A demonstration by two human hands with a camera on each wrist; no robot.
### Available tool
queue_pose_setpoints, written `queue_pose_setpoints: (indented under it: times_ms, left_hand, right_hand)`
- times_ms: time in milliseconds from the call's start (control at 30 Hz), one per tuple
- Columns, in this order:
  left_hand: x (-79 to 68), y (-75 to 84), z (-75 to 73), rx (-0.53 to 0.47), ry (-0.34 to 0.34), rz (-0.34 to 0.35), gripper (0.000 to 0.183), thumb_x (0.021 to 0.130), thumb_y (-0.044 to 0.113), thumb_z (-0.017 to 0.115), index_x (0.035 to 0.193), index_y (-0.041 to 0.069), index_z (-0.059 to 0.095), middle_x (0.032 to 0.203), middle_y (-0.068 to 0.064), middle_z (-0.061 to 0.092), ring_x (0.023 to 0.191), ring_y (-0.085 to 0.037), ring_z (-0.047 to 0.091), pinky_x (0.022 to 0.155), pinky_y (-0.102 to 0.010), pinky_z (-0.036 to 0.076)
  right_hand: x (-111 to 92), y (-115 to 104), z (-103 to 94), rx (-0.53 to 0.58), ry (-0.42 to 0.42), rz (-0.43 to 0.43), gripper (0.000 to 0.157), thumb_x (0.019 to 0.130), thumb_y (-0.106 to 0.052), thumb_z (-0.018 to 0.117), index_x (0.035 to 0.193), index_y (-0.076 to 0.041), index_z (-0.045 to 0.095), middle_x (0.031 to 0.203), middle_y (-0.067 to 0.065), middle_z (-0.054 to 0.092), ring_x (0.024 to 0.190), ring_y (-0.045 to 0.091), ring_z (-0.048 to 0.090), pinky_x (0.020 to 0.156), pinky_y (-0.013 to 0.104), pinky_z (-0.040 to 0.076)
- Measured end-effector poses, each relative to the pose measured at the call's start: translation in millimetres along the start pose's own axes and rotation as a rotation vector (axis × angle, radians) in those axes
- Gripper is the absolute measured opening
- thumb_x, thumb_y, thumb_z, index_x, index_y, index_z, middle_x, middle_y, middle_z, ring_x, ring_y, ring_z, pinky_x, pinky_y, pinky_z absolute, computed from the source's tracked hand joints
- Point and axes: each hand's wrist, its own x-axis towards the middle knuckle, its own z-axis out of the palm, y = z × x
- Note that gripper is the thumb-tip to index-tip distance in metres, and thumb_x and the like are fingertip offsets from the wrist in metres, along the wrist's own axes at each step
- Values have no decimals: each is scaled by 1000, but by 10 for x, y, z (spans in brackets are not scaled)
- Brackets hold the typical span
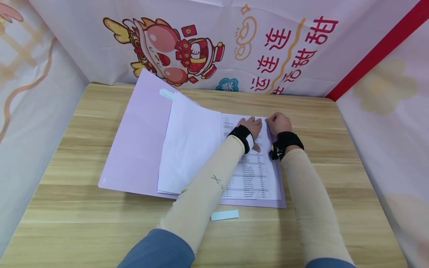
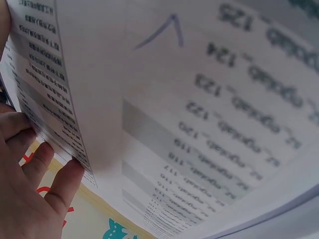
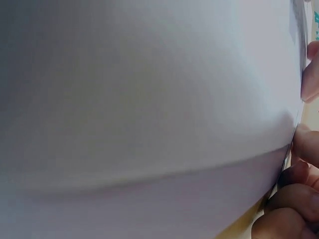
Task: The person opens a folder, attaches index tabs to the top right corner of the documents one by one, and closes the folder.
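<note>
A lilac folder (image 1: 134, 141) lies open with its left cover tilted up off the table. Inside it, a blank white sheet (image 1: 191, 141) is on the left and a printed sheet (image 1: 251, 178) with rows of text and grey bands on the right. My left hand (image 1: 252, 126) rests on the upper part of the printed sheet, fingers spread; its fingertips (image 2: 72, 174) touch the paper in the left wrist view. At the sheet's top right corner my right hand (image 1: 279, 123) pinches the edge between thumb and curled fingers. In the right wrist view, its fingers (image 3: 289, 209) are at the paper's edge.
A pale blue strip (image 1: 224, 215) lies on the wooden table (image 1: 67, 208) in front of the folder. Another pale strip (image 1: 167, 93) is near the top of the raised cover. Printed cloth (image 1: 295, 22) hangs behind the table and along both sides.
</note>
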Motion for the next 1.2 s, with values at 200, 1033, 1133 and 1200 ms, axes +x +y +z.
queue_pose_setpoints:
  times_ms: [200, 1033, 1133, 1200]
  left_hand:
    - [209, -27, 149, 6, -23, 3, 110, 81, 76, 67, 163, 15, 25, 168, 0, 22, 151, -21, 23, 116, -41, 35]
    - [220, -49, 126, 9, -9, 31, 108, 79, 76, 68, 159, 14, 33, 164, 0, 31, 144, -22, 34, 108, -42, 44]
    - [131, -37, 76, -2, 23, 42, 103, 80, 73, 71, 157, 13, 38, 160, 0, 38, 140, -21, 39, 105, -42, 46]
    - [69, -28, 45, -8, 49, 51, 100, 80, 71, 72, 154, 12, 42, 156, 0, 42, 137, -21, 42, 103, -41, 48]
  right_hand:
    - [4, 37, -14, 41, -32, 1, 27, 101, -24, 60, 99, 3, 63, 92, 15, 61, 89, 34, 58, 80, 41, 46]
    - [10, 41, -54, 57, -119, 33, 24, 99, -26, 62, 91, -3, 61, 90, 10, 59, 85, 28, 56, 70, 31, 42]
    - [-11, 14, -64, 44, -108, 37, 25, 99, -26, 60, 91, -3, 61, 92, 11, 60, 87, 29, 56, 72, 32, 41]
    - [-24, -2, -69, 45, -102, 52, 25, 99, -26, 59, 92, -2, 61, 94, 13, 60, 89, 30, 56, 73, 33, 42]
